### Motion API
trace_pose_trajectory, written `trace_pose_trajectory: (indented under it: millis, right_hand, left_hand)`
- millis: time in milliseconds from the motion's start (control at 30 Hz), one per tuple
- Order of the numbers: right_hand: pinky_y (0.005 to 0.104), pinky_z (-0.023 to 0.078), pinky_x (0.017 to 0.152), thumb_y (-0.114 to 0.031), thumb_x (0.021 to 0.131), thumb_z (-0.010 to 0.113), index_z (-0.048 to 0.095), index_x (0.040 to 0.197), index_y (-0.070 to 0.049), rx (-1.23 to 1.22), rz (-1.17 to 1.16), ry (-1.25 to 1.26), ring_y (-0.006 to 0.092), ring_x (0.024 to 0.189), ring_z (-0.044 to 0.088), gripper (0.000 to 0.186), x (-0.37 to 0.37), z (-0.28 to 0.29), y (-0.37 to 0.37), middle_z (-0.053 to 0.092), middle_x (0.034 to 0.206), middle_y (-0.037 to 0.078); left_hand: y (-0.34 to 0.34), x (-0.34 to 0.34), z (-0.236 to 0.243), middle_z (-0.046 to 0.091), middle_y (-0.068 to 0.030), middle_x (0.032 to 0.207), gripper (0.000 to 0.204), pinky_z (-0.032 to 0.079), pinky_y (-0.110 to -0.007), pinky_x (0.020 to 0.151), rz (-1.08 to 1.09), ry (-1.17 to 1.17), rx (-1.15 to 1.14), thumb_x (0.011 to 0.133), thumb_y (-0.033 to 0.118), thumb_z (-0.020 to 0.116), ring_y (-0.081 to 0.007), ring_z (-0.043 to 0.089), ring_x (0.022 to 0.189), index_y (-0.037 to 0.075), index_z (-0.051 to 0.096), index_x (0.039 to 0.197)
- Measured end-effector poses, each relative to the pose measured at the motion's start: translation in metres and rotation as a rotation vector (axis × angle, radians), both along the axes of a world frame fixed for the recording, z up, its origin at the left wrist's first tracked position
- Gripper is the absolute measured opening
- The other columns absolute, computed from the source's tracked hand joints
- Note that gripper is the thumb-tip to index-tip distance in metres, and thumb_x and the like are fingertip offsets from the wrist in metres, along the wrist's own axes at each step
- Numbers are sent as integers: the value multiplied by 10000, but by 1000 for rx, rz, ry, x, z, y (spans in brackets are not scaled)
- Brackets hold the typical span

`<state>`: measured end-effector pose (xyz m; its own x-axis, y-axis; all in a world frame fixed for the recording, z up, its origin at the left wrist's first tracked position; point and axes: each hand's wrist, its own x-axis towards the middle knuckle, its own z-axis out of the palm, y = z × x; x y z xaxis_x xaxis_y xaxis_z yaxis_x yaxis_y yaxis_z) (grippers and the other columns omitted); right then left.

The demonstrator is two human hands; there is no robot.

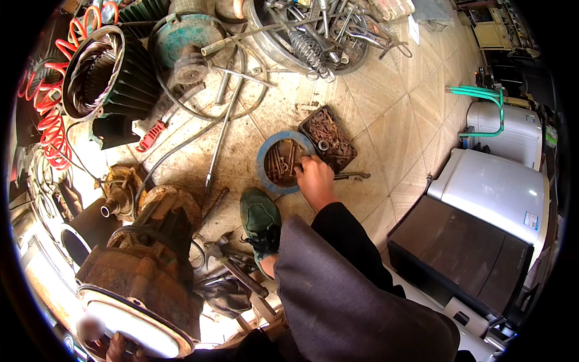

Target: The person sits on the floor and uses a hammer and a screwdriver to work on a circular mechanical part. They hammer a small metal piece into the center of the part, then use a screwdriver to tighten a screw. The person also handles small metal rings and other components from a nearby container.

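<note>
My right hand (315, 181) reaches into a blue-rimmed round container (269, 137) of rusty bolts (281, 160), fingers curled at its right side; what they grip is hidden. A black tray of rusty nuts and small parts (333, 142) lies beside it. My left hand (120, 350) is at the lower left edge, mostly cut off, at the white round end (139, 323) of a big rusty cylindrical housing (136, 277); whether it grips anything I cannot tell. My shoe (260, 220) is just below the round container.
A metal bowl of tools (268, 45), a green finned housing (129, 75), a red coiled hose (53, 136) and steel rods (220, 139) lie at the top and left. A hammer (220, 256) lies below my shoe. White and dark appliances (482, 187) stand at the right.
</note>
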<state>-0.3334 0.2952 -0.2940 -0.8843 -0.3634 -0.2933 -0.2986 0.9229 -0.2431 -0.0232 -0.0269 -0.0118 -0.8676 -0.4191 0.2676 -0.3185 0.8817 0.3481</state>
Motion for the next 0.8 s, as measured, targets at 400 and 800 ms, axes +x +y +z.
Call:
trace_pose_trajectory:
  millis: [400, 800]
  right_hand:
    - [328, 365, 492, -81, 935, 770, 744, 1006, 92, -660, -815, -597, 109, 551, 480, 189, -18, 12, 23, 627, 716, 30]
    - [261, 232, 410, -98, 930, 790, 733, 982, 62, -752, -846, -550, 46, 452, 340, 177, -14, 6, 32, 514, 627, -45]
  left_hand:
    - [2, -2, 3, 630, -145, 767, 130, 570, -507, 673, 3, 26, -22, 913, -21, 680, -332, 664, 762, -15, 607, 807]
    - [7, -5, 2, 610, -128, 757, 144, 568, -489, 659, -16, 60, -45, 923, -12, 677, -320, 651, 745, 3, 595, 806]
